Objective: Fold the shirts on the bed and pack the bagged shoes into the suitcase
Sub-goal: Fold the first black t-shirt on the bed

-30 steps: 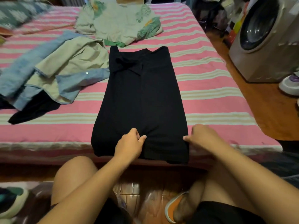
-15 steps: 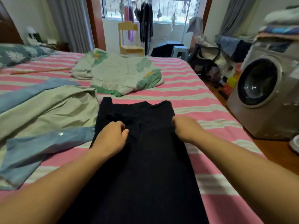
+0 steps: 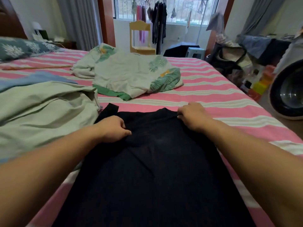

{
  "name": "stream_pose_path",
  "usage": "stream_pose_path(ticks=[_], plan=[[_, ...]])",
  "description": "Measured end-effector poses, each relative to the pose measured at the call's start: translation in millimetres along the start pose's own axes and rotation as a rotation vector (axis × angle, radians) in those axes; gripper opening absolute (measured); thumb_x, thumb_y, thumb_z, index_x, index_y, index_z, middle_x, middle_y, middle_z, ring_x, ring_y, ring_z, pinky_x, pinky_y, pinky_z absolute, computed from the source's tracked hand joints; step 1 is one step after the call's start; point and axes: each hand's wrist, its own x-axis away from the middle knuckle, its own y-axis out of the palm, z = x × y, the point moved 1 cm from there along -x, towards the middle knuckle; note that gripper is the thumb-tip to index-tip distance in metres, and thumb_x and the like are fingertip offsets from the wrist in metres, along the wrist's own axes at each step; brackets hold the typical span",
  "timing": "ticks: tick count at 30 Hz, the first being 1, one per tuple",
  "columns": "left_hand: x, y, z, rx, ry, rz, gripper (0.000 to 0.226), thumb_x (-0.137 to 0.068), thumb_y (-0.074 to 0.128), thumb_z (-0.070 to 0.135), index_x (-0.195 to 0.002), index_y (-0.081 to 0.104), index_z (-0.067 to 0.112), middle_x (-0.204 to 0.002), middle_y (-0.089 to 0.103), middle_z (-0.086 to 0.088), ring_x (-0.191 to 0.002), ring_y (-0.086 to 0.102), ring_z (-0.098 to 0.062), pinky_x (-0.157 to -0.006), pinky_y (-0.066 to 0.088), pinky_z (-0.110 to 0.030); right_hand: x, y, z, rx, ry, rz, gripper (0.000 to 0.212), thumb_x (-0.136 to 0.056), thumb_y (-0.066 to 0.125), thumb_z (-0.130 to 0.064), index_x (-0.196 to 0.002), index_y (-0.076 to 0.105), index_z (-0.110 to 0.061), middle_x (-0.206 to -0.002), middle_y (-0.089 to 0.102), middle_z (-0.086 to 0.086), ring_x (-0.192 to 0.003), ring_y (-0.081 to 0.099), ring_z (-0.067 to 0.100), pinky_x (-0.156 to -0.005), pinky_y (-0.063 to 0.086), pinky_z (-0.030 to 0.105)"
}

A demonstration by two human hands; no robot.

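Three shirts lie on the bed (image 3: pixel 213 89): a black shirt (image 3: pixel 152 169) at lower centre, narrow with both sides folded in; a pale green shirt (image 3: pixel 44 108) at left, touching it; a leaf-print shirt (image 3: pixel 131 76) above. The left hand (image 3: pixel 113 128) and right hand (image 3: pixel 193 115) each have a grip clamped on the black shirt's top corners. A washer (image 3: pixel 287 95) stands at right.

Black shirt (image 3: pixel 152 169) laid out flat on the striped bed (image 3: pixel 213 89), other shirts waiting beside it.

The black shirt lies lengthwise, sides folded in to a long narrow panel, collar end farthest away. A pale green shirt (image 3: pixel 44 108) lies crumpled just left of it, touching its edge. A leaf-print shirt (image 3: pixel 131 74) sits bunched beyond, apart from both.
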Motion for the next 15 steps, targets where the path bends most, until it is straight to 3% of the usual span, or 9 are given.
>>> stream_pose_path(ticks=[2, 5, 7, 9, 11, 13, 14, 15], plan=[[-2, -8, -2, 0.179, 0.018, 0.0, 0.022, -0.088, 0.077, 0.034, -0.079, 0.067, 0.017, -0.076, 0.067, 0.001, -0.073, 0.061, -0.016, -0.063, 0.042, -0.026, 1, -3, 5, 0.089, 0.039, 0.051, 0.023, -0.102, 0.047, -0.037, -0.106, 0.064, -0.022, -0.107, 0.069, 0.007, -0.108, 0.054, 0.032, -0.094, 0.036, 0.04], [-16, -8, 3, 0.338, 0.033, 0.126, 0.014, -0.085, 0.08, 0.016, -0.079, 0.068, 0.018, -0.079, 0.068, 0.0, -0.073, 0.061, -0.016, -0.063, 0.043, -0.025, -4, -8, 12, 0.22, 0.079, 0.068, 0.027, -0.101, 0.047, -0.043, -0.109, 0.064, -0.024, -0.111, 0.068, 0.003, -0.112, 0.052, 0.029, -0.102, 0.03, 0.044], [-27, 0, 0, 0.287, 0.002, 0.119, 0.02, -0.083, 0.077, 0.005, -0.077, 0.066, 0.02, -0.084, 0.07, -0.003, -0.08, 0.065, -0.019, -0.068, 0.047, -0.025, -6, -2, 11, 0.21, 0.145, 0.031, 0.03, -0.098, 0.051, -0.048, -0.113, 0.064, -0.026, -0.117, 0.063, 0.006, -0.117, 0.048, 0.031, -0.106, 0.027, 0.046], [-34, 7, -7, 0.214, -0.041, 0.115, 0.022, -0.083, 0.072, 0.001, -0.082, 0.065, 0.022, -0.099, 0.072, -0.007, -0.093, 0.067, -0.024, -0.082, 0.053, -0.03, 0, 7, 5, 0.125, 0.203, 0.055, 0.036, -0.096, 0.053, -0.048, -0.122, 0.06, -0.023, -0.128, 0.056, 0.01, -0.122, 0.043, 0.034, -0.11, 0.026, 0.047], [-26, 10, -5, -0.013, 0.016, 0.279, 0.023, -0.085, 0.065, 0.01, -0.105, 0.068, 0.022, -0.118, 0.067, -0.008, -0.109, 0.061, -0.029, -0.096, 0.05, -0.039, 17, 6, -7, -0.017, 0.221, 0.154, 0.045, -0.096, 0.054, -0.046, -0.134, 0.056, -0.02, -0.14, 0.049, 0.012, -0.13, 0.039, 0.036, -0.113, 0.024, 0.047], [-9, 14, 11, -0.219, 0.262, 0.47, 0.041, -0.089, 0.058, 0.036, -0.127, 0.065, 0.026, -0.129, 0.063, -0.004, -0.122, 0.053, -0.029, -0.103, 0.045, -0.043, 38, 3, -23, -0.152, 0.186, 0.244, 0.052, -0.098, 0.047, -0.047, -0.139, 0.053, -0.017, -0.146, 0.046, 0.014, -0.136, 0.036, 0.034, -0.115, 0.024, 0.045], [1, 17, 22, -0.194, 0.406, 0.409, 0.053, -0.088, 0.051, 0.051, -0.134, 0.061, 0.028, -0.133, 0.062, 0.001, -0.126, 0.053, -0.025, -0.106, 0.043, -0.042, 48, 2, -30, -0.181, 0.155, 0.21, 0.06, -0.097, 0.037, -0.053, -0.141, 0.052, -0.016, -0.148, 0.045, 0.014, -0.138, 0.035, 0.034, -0.116, 0.024, 0.044], [12, 20, 34, -0.1, 0.481, 0.228, 0.065, -0.086, 0.047, 0.06, -0.142, 0.055, 0.03, -0.139, 0.061, 0.004, -0.13, 0.053, -0.021, -0.111, 0.041, -0.04, 57, 3, -37, -0.201, 0.117, 0.115, 0.07, -0.095, 0.025, -0.059, -0.146, 0.048, -0.016, -0.151, 0.043, 0.014, -0.141, 0.034, 0.033, -0.119, 0.023, 0.042]])
